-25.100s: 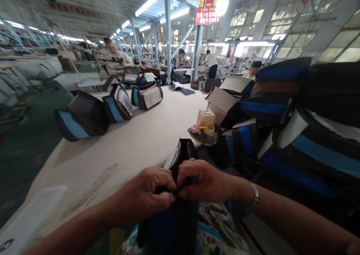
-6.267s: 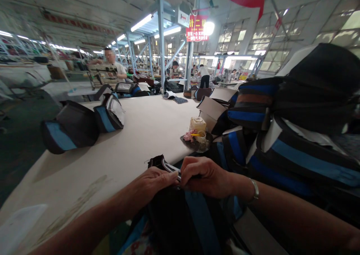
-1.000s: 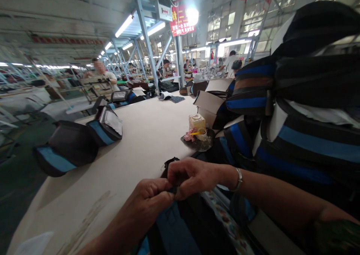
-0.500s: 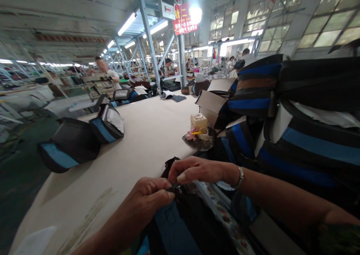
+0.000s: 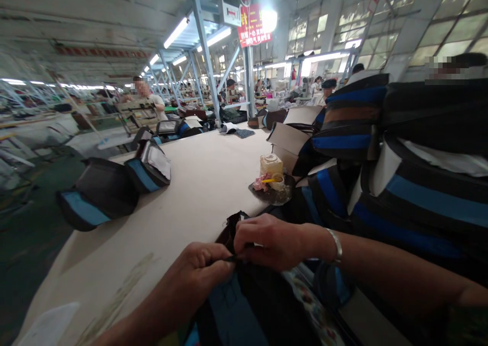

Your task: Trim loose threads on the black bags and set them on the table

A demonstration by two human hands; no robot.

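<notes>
I see my left hand [image 5: 200, 269] closed in a pinch on the top edge of the black fabric bag with a blue stripe [image 5: 244, 310], which lies in my lap at the near edge of the long beige worktop [image 5: 183, 203]. My right hand [image 5: 269, 241] is curled tight on the same edge, touching the left one, and its fingers [image 5: 244, 249] grip the black fabric just where the two hands meet. Half a second ago the right hand was more stretched, with the fingers long and only the tips on the bag; now it has closed into a fist-like grip and has come a little lower, against the left hand. The left hand has hardly changed. A silver bracelet [image 5: 336, 244] sits on the right wrist.

Beyond the bag, on the worktop, the dark round dish with a yellowish tape roll and small pink scraps [image 5: 272, 185] stands in the same place as before. To the right of the bag, the tall pile of black and blue bags with white card inserts [image 5: 400, 173] is unchanged. Far left of the bag, two finished black and blue bags [image 5: 110, 191] lie near the worktop edge, as earlier. The view has shifted slightly, so a person's head now shows above the pile.
</notes>
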